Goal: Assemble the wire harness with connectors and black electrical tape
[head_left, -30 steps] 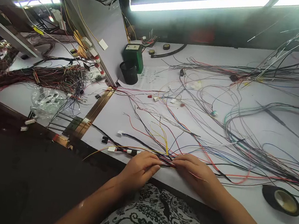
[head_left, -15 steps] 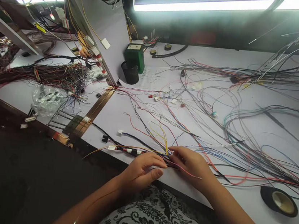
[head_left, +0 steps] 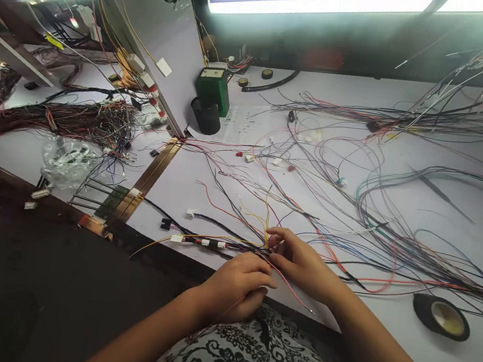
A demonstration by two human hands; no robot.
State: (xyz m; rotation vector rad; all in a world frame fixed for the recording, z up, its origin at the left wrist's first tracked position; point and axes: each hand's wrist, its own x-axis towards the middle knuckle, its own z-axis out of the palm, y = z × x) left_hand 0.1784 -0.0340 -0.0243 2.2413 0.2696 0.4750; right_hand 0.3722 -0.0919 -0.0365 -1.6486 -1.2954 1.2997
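At the far left of our desk (head_left: 217, 195), a thick bundle of dark wires (head_left: 55, 118) lies with its loose ends fanned out, and a clear plastic bag (head_left: 70, 163) sits just in front of it. Next come a rack of thin metal prongs (head_left: 94, 193) by the front edge and a brass-coloured strip (head_left: 151, 171) running back from it. Farther back, we see a black cup (head_left: 205, 116) standing against a green box (head_left: 215, 91).

Our wire harness (head_left: 237, 245) lies along the front edge, its white connectors (head_left: 176, 238) toward the left and its middle beside our hands. Our left hand (head_left: 237, 286) rests at its near side, fingers bent together over the thumb; we cannot tell whether they pinch a wire. Yellow wires (head_left: 267, 222) rise from the harness beside our right hand (head_left: 299, 264), whose forefinger and thumb are apart at the harness; the other fingers are curled, and we cannot tell what they grip. A red wire (head_left: 292, 289) slants toward us below that hand. On the right, long loose wires (head_left: 434, 263) spread across, with a roll of black tape (head_left: 442, 317) in front.
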